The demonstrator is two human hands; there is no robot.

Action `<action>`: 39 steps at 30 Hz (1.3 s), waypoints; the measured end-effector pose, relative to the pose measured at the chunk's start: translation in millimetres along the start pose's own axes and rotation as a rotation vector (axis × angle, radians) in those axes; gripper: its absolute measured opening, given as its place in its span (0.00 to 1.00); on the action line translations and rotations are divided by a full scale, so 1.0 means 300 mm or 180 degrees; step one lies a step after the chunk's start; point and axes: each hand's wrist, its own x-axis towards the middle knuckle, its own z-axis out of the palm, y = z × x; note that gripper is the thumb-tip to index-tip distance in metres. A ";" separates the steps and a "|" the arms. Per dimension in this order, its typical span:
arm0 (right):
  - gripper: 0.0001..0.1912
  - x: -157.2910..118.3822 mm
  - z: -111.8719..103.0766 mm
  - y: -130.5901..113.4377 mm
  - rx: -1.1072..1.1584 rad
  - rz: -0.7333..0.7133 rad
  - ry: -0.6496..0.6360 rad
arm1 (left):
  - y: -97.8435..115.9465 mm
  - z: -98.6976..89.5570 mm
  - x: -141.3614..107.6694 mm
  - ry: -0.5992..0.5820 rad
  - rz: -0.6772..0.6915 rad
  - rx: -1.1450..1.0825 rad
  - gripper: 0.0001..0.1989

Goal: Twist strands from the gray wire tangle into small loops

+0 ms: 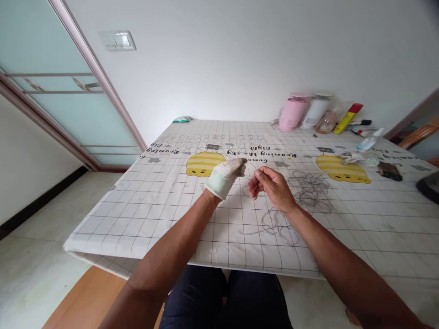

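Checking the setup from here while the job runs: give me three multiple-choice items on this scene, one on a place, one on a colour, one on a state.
1. Where does the tangle of thin grey wire lie?
A. On the floor
B. On the grid-printed table cover
C. Hanging from the door

2. What colour is the glove on the left hand?
A. Black
B. Red
C. White with a pale green cuff

3. What state is the right hand in?
A. Bare, with fingers curled
B. Gloved
C. Flat on the table

1: B, the loops rest on the cover.
2: C, the pale cuff shows at the wrist.
3: A, no glove covers its curled fingers.
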 end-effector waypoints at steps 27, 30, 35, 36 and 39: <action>0.18 -0.007 -0.011 0.005 0.0028 -0.0492 0.0346 | 0.007 0.008 -0.012 -0.0040 -0.0171 0.0188 0.22; 0.18 -0.005 -0.010 0.011 -0.0004 -0.0569 0.0506 | 0.002 0.020 -0.020 0.0178 -0.0351 0.0170 0.22; 0.18 -0.006 -0.006 0.016 -0.0073 -0.0602 0.0565 | 0.005 0.047 -0.036 0.0215 -0.0457 0.0329 0.21; 0.18 -0.007 -0.003 0.017 -0.0088 -0.0595 0.0561 | 0.006 0.053 -0.040 0.0205 -0.0435 0.0456 0.19; 0.19 -0.011 0.005 0.021 -0.0128 -0.0596 0.0515 | 0.008 0.070 -0.049 0.0242 -0.0338 0.0842 0.13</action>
